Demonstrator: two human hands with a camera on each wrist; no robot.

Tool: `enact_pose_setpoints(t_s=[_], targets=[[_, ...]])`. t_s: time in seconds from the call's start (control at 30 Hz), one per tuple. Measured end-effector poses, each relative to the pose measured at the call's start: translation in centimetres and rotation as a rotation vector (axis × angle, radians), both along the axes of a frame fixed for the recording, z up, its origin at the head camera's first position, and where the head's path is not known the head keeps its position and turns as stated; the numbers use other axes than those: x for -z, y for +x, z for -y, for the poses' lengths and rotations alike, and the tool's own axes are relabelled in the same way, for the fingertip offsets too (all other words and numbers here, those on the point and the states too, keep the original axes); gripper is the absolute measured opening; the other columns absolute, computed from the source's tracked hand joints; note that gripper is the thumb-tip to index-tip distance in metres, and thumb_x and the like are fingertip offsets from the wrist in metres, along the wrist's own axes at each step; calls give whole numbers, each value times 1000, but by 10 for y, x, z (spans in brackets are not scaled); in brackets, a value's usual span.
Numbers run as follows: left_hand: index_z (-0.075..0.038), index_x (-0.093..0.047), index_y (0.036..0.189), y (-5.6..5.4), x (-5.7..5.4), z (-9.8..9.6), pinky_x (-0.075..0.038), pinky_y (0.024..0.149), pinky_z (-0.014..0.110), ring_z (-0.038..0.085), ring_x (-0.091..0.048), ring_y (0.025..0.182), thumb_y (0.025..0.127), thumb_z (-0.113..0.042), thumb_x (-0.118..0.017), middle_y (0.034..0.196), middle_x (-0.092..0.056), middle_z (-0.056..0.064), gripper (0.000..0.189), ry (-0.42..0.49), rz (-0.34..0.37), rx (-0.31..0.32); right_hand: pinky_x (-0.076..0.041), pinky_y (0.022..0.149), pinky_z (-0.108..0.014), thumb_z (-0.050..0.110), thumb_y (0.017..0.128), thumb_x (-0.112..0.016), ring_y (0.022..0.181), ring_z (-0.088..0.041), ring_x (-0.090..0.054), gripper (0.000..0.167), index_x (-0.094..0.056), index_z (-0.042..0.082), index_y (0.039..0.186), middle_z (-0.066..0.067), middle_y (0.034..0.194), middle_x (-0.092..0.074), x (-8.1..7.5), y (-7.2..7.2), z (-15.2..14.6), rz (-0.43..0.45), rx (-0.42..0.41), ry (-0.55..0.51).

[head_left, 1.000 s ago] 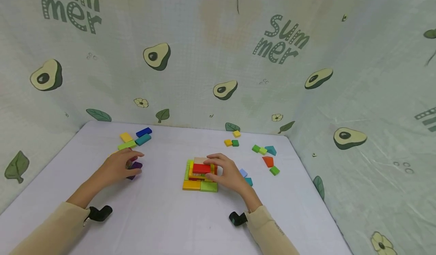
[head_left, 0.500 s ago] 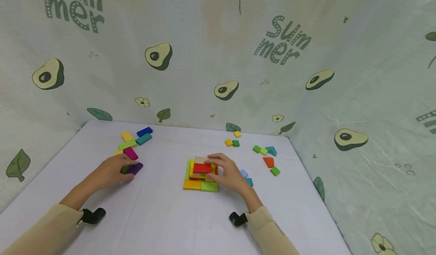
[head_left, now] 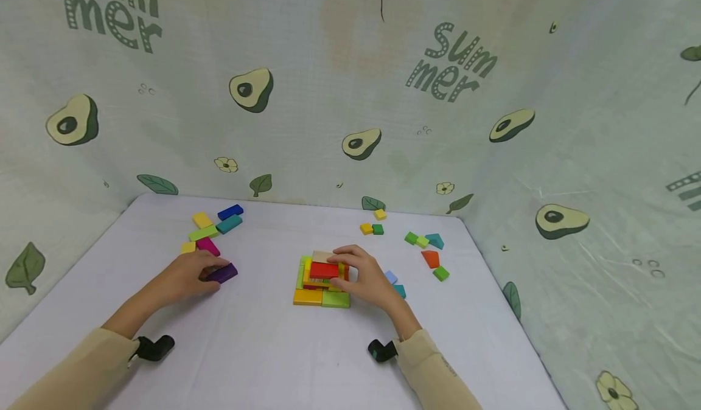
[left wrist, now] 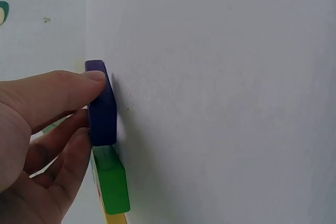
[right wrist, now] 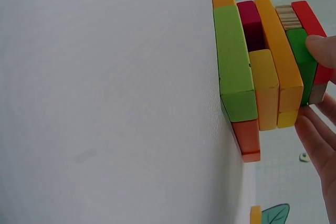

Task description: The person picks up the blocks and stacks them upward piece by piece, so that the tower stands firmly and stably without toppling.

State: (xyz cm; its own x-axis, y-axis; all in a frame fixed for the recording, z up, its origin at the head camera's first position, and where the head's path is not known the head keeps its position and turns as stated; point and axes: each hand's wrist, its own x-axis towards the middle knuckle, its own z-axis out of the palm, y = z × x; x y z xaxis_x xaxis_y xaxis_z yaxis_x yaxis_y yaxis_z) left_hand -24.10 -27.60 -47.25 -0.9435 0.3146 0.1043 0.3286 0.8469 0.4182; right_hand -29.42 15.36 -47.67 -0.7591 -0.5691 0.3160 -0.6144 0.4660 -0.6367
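Note:
My left hand [head_left: 183, 279] pinches a dark purple block [head_left: 223, 274] between thumb and fingers at the table's left. In the left wrist view the thumb lies on the purple block [left wrist: 102, 116], with a green block [left wrist: 113, 187] just below it; the hand hides that green one in the head view. My right hand [head_left: 366, 276] holds the upper part of a layered block stack [head_left: 308, 298], fingers on its far side. On top lies a red block [head_left: 324, 270]. In the right wrist view the thumb [right wrist: 321, 51] touches the red and green upper blocks.
Behind the left hand lie magenta [head_left: 208, 246], lime [head_left: 204, 233], yellow, teal [head_left: 229, 224] and blue [head_left: 230, 211] blocks. Right of the stack are several small blocks, among them an orange-red one [head_left: 431, 258] and a teal one [head_left: 435, 241]. A printed cloth [head_left: 306, 124] hangs behind the table.
My left hand has closed on the purple block and shifted it slightly right, away from the other blocks. The right hand stays at the stack.

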Motion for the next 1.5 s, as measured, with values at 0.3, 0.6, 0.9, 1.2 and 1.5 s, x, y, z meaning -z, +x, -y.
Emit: enact_pose_setpoints(t_s=[0.3, 0.6, 0.9, 1.2, 1.5], targets=[[-13, -76, 127, -2, 0, -12, -60, 94, 57, 39, -66, 117, 90, -12, -85, 124, -74, 14, 38, 32, 17, 35, -50, 114, -44, 24, 95, -83, 137, -19, -55, 41, -73, 24, 135, 4, 145, -59, -2, -1, 0, -8, -11, 0], [-13, -74, 131, -16, -15, -39, -64, 86, 46, 28, -69, 107, 91, -13, -85, 118, -74, 8, 41, 80, -19, 51, -51, 114, -43, 24, 95, -84, 136, -18, -56, 40, -73, 25, 134, 4, 144, -60, -4, -1, -1, -5, -9, 9], [-18, -74, 131, -40, -46, -103, -63, 89, 37, 19, -68, 106, 92, -14, -85, 117, -73, 0, 41, 136, -80, 175, -52, 113, -42, 23, 96, -83, 136, -18, -56, 43, -71, 22, 137, 3, 144, -59, -3, 0, -2, 7, -11, -6], [-16, -76, 129, -57, -53, -149, -62, 91, 34, 17, -67, 105, 93, -11, -83, 116, -73, 1, 37, 167, -32, 274, -55, 109, -42, 23, 96, -82, 129, -20, -62, 56, -61, 20, 148, 0, 145, -59, -6, 1, 0, 36, -41, -27], [-13, -76, 129, -62, -48, -163, -63, 93, 37, 18, -69, 105, 93, -14, -83, 115, -74, 2, 36, 155, -10, 275, -55, 108, -45, 19, 96, -82, 132, -20, -61, 63, -55, 23, 153, -1, 146, -59, -7, 2, -1, 45, -63, -55]])
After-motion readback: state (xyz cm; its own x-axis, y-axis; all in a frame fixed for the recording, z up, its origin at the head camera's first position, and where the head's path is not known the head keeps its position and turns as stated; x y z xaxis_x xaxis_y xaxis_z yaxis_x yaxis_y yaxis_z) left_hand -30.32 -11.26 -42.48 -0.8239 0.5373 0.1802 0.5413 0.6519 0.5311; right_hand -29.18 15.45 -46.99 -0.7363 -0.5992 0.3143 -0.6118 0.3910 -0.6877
